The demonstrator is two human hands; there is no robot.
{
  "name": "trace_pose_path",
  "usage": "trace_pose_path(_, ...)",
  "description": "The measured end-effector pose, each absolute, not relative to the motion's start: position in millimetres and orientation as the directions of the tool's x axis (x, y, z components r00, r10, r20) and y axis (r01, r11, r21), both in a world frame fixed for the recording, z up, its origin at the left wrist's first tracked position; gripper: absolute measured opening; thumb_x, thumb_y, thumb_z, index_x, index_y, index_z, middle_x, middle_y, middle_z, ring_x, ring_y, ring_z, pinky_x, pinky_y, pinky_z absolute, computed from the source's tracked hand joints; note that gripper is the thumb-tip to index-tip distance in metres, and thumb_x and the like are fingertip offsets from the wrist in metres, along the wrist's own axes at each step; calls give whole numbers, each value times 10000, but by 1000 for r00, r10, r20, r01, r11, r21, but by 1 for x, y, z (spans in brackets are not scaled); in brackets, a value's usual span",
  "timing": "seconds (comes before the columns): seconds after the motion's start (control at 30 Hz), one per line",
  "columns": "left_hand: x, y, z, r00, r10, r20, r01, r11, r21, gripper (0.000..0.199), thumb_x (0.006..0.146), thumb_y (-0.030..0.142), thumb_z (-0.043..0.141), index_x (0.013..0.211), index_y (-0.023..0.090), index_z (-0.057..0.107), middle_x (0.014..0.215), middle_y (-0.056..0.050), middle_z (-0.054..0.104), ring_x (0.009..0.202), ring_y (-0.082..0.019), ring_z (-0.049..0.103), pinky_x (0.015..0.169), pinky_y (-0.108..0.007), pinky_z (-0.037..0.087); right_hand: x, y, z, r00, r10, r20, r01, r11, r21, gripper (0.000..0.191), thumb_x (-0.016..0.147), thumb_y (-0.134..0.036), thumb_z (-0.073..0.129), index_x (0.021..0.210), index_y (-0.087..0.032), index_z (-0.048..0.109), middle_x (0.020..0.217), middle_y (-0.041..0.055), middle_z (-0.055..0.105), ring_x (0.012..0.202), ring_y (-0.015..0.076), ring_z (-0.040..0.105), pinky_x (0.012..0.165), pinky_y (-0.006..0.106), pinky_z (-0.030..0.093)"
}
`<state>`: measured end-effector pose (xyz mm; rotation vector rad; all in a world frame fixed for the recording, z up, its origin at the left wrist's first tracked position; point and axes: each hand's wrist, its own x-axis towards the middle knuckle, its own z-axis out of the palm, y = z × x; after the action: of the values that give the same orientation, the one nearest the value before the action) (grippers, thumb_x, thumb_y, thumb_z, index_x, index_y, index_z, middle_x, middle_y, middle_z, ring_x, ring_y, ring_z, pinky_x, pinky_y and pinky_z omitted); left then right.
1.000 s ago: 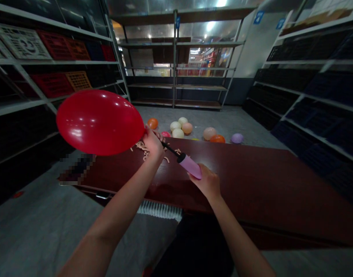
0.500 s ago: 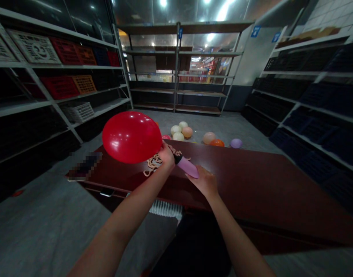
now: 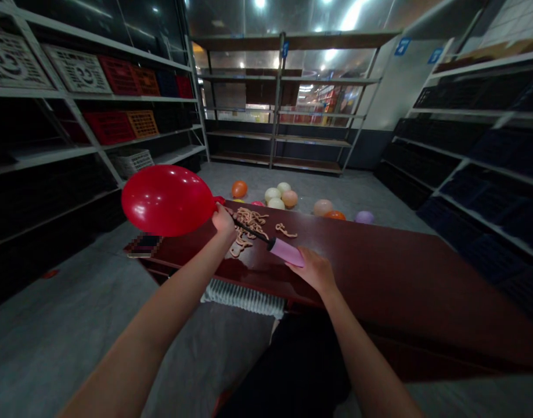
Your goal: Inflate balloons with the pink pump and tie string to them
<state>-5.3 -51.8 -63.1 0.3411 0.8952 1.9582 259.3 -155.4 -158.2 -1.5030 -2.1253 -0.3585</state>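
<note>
your left hand (image 3: pixel 223 219) is closed at the neck of the red balloon (image 3: pixel 166 200), its fingers also at the far end of the black rod (image 3: pixel 251 231). your right hand (image 3: pixel 314 268) is wrapped round the pink pump (image 3: pixel 287 252), thumb and fingers shut on its near end. the balloon is held up in the air to the left of your left hand, by the left end of the table (image 3: pixel 380 273). the rod runs between your hands at a slant, and whether its tip sits inside the neck is hidden by your fingers.

the balloon is already well filled and looks smooth and rounded. no knot shows, and you have not let go of it or of the pump.

under and beside the rod, a heap of tan strips (image 3: pixel 249 219) lies on the table, with a smaller clump (image 3: pixel 284 230) just to its right. a blurred dark thing (image 3: pixel 145 245) is at the table's left corner. past the far edge, on the floor, are an orange balloon (image 3: pixel 239 188), a pale group (image 3: pixel 272 194) and a purple balloon (image 3: pixel 364 217), with shelves (image 3: pixel 275 104) behind.

compared with the earlier frame, your left hand and the balloon are further left, away from the pump, so a long stretch of rod now shows and more of the heap is in view.
</note>
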Motion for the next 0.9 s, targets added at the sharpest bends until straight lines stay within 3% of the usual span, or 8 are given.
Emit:
trace_pose_path(0.23,-11,-48,-33,-576,816,-56,-599,-374,708,407,1019,370,464,669,217,322,492,85,317,341,-59,299,369,-198,248,259,-153,-162,-220,793,567,929,348,-126,335,875,-512,679,1032,-216,664,893,52,753,763,197,699,629,284,403)
trace_pose_path(0.43,18,-30,-24,-610,793,-3,-576,-440,689,475,1000,528,515,692,220,325,505,76,313,360,-62,330,375,-196,258,262,-148,-162,-77,804,590,968,202,-148,380,906,-551,643,1025,-190,660,886,72,747,769,210,691,621,295,364)
trace_pose_path(0.57,40,-21,-21,-585,811,21,-571,-430,700,493,1002,556,499,686,219,328,499,74,296,355,-63,321,365,-200,245,263,-146,-161,-46,804,593,967,186,-176,386,929,-554,612,1048,-189,651,902,83,747,776,215,685,625,298,356)
trace_pose_path(0.8,111,-39,-58,-427,902,56,-615,-335,713,449,1042,424,448,660,220,329,474,66,322,350,-71,332,370,-220,261,265,-146,-161,-13,803,596,970,155,-187,425,940,-578,579,1056,-175,652,877,87,740,765,223,684,607,303,339)
trace_pose_path(0.9,127,-44,-80,-395,918,-42,-652,-248,717,461,1037,401,454,640,225,301,453,73,307,332,-67,320,367,-222,251,265,-145,-161,0,815,580,978,122,-170,426,940,-582,568,1034,-177,662,879,99,740,751,221,674,606,304,332)
